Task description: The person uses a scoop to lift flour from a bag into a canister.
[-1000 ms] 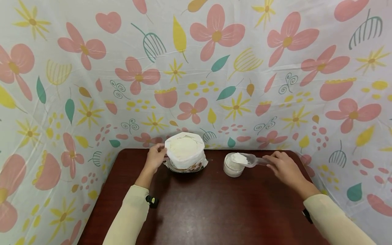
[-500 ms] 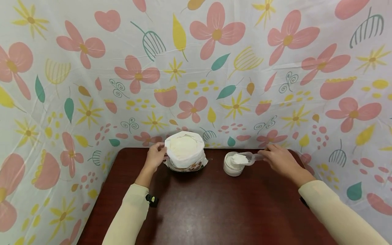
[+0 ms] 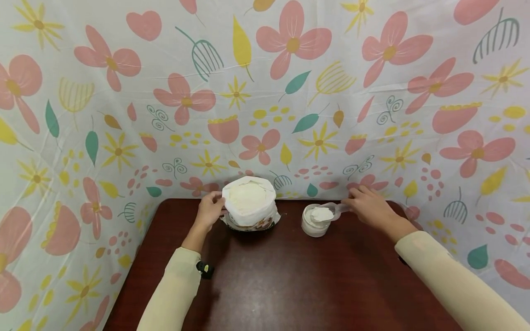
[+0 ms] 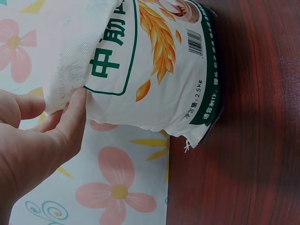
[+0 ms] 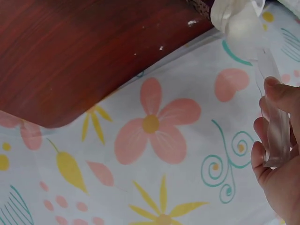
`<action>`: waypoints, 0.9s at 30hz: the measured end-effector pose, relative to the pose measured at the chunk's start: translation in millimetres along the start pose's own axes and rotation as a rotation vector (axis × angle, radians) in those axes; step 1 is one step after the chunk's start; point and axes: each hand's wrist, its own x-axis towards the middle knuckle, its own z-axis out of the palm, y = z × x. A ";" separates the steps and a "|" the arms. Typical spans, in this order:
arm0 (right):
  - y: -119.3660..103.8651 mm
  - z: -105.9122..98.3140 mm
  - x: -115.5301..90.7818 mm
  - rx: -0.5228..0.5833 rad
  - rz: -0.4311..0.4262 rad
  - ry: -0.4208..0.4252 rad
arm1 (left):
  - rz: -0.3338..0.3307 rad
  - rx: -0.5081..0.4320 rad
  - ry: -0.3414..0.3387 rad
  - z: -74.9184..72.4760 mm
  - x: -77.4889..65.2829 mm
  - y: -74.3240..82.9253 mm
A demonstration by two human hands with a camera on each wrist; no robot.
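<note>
An open flour bag (image 3: 253,216) with its white rim folded outward stands upright at the back of the table, full of pale flour (image 3: 248,196). My left hand (image 3: 209,212) pinches that rim on its left side between thumb and fingers; in the left wrist view the bag's printed side (image 4: 154,79) shows a wheat ear and barcode. To the right stands a small round clear tub (image 3: 315,230). My right hand (image 3: 368,207) grips the handle of a clear plastic scoop (image 5: 276,126), whose bowl carries a heap of white flour (image 3: 322,214) over the tub's mouth. The tub's contents are partly hidden.
The dark red-brown wooden table (image 3: 265,276) reaches a floral cloth (image 3: 265,92) hanging behind and at both sides. A few white specks (image 5: 161,48) lie on the wood near the tub in the right wrist view.
My right hand has moved left and slightly farther back, carrying the scoop with its flour farther over the tub. My left hand keeps its hold on the bag's rim.
</note>
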 end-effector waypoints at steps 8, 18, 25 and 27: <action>-0.9 -8.9 12.3 -0.045 -0.040 -0.049 | 0.003 -0.002 -0.004 -0.3 0.7 -0.8; -1.5 -19.3 19.3 -0.074 -0.065 -0.080 | -0.001 -0.019 -0.003 0.2 4.4 -2.9; 0.3 -25.0 21.1 -0.093 -0.088 -0.062 | -0.013 -0.015 -0.002 -0.4 2.9 -2.3; 0.3 -26.4 21.7 -0.100 -0.096 -0.060 | -0.009 -0.013 -0.004 -0.8 2.2 -2.3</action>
